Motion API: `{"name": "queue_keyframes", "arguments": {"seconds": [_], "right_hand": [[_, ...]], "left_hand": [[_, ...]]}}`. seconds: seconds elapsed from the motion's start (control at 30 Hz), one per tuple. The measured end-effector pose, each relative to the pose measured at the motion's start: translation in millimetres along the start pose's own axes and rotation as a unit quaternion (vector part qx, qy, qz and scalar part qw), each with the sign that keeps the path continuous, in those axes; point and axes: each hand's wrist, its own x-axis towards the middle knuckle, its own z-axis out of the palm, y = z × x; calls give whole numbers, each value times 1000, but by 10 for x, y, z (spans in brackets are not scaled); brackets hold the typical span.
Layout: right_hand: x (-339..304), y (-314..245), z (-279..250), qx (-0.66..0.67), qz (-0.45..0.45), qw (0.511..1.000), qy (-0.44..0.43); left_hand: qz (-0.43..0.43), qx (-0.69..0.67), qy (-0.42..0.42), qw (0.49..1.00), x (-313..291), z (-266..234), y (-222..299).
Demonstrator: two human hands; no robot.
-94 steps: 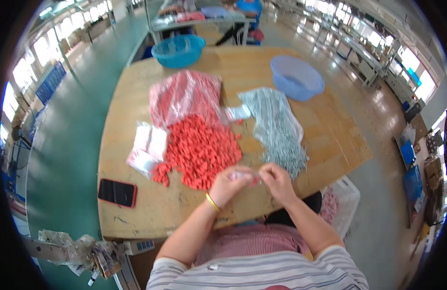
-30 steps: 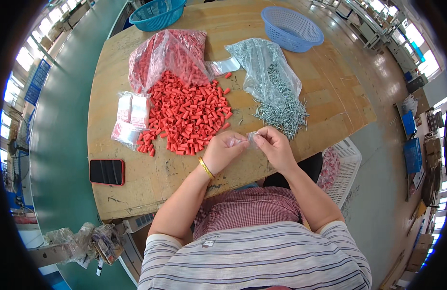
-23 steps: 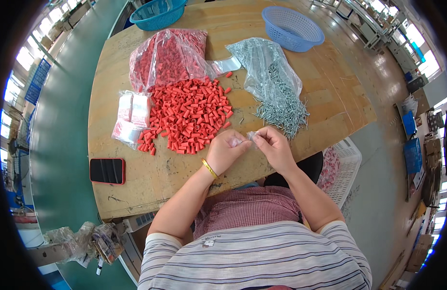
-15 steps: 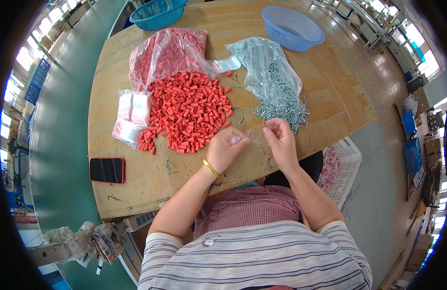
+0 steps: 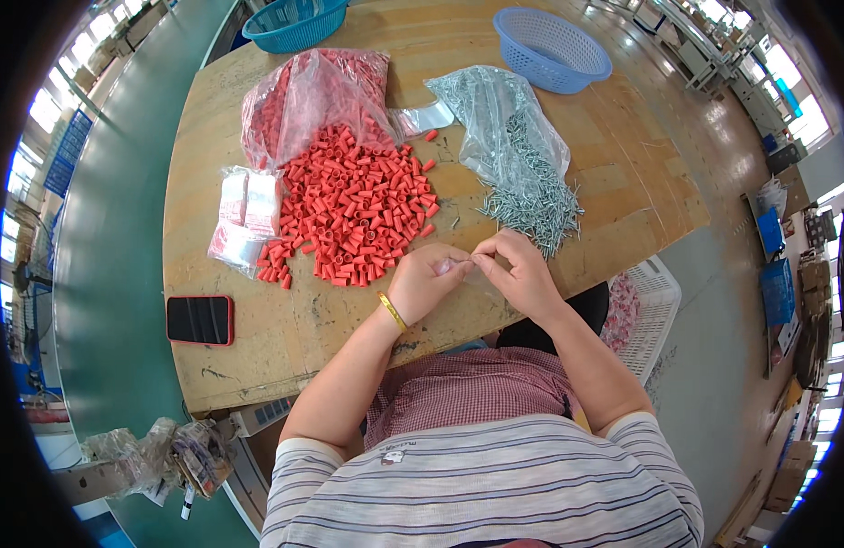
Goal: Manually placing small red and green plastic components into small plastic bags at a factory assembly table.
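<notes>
My left hand (image 5: 429, 281) is closed on a small clear plastic bag (image 5: 480, 290), part of it bunched in the fingers. Thumb and fingertips of my right hand (image 5: 521, 279) pinch the bag's edge, touching the left fingertips. The bag is thin and see-through, so its contents, if any, cannot be made out. Just beyond the left hand spreads a heap of red tapered plastic caps (image 5: 358, 210), spilling from a large clear bag (image 5: 321, 100). Beyond the right hand lies a pile of silvery screws (image 5: 536, 205), partly inside another clear bag (image 5: 481, 96).
Packs of small plastic bags (image 5: 248, 215) lie left of the caps, with a phone (image 5: 200, 321) nearer. A teal basket (image 5: 294, 27) and a blue basket (image 5: 554, 55) stand on the table's (image 5: 623, 173) far side. A white crate (image 5: 658, 315) with red-and-clear packets sits below, right.
My right hand has moved left and turned inward, so its fingertips now meet the left hand's. The stretch of clear bag that showed between the hands is now mostly covered.
</notes>
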Motion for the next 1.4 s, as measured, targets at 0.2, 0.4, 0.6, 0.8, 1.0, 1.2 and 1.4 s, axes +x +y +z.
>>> {"name": "queue_keyframes", "arguments": {"seconds": [0.2,0.4,0.6,0.8,1.0,1.2,1.4], "right_hand": [[-28,16,0,4,1,1000,-24],[-53,21,-7,42,29,998,-37],[-91,60,18,155,89,983,-40],[-111,53,-3,226,141,963,33],[-152,117,71,218,151,964,39],[-157,75,52,238,165,957,14],[-183,123,126,322,181,928,48]], "left_hand": [[27,5,27,999,-25,37,25],[41,62,52,996,-40,90,62],[47,51,30,997,-33,87,25],[6,-25,-15,1000,-27,25,15],[-4,1,-17,1000,-31,33,37],[-6,49,18,999,-42,37,105],[32,8,20,999,-38,63,45]]}}
